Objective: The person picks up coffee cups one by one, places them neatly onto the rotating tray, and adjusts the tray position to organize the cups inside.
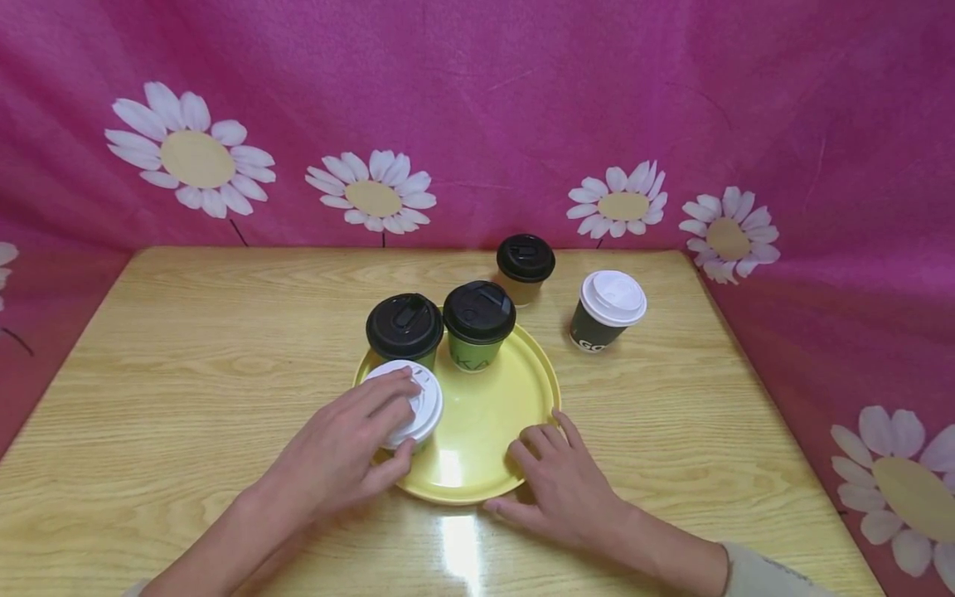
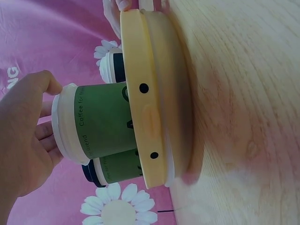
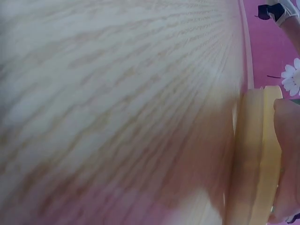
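Note:
My left hand (image 1: 346, 444) grips a green paper coffee cup (image 2: 105, 122) from above, its fingers over the white lid (image 1: 429, 410) and the thumb at the lid's near side. That cup stands upright at the left front of a round yellow tray (image 1: 496, 439). Behind it on the tray are two green cups with black lids, one at the left (image 1: 404, 327) and one further right (image 1: 476, 348). At the tray's right front, my right hand (image 1: 563, 485) holds the rim, fingertips bent over the edge and thumb outside it.
Off the tray, a brown cup with a black lid (image 1: 525, 259) stands behind it. Further right is a dark cup with a white lid (image 1: 608, 311). Both are on the wooden table (image 1: 209, 365), which a pink flowered cloth (image 1: 477, 108) encloses at the back and sides.

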The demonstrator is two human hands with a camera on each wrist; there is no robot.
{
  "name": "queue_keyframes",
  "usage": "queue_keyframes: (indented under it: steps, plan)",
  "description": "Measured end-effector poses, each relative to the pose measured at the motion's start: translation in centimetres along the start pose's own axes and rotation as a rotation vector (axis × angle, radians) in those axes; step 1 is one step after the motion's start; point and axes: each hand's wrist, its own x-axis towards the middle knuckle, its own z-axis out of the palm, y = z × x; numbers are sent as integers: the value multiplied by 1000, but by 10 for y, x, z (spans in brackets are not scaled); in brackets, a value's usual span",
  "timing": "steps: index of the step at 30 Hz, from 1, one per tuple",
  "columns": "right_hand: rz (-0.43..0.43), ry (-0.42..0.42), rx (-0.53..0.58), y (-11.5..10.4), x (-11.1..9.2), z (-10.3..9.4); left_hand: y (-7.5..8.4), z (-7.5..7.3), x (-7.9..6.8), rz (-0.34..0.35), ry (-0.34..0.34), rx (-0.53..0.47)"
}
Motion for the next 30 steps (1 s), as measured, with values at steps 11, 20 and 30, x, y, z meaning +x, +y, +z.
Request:
queue_keyframes:
  steps: [11,20,30]
  plan:
    - [10,20,-12,-7,1,1,-4,0,0,11,21,-7]
    - [17,20,9,-12,2,1,-6,-1,0,6,15,-6]
    - [30,-10,18,-14,1,2,-9,-2,-1,-3,9,-6]
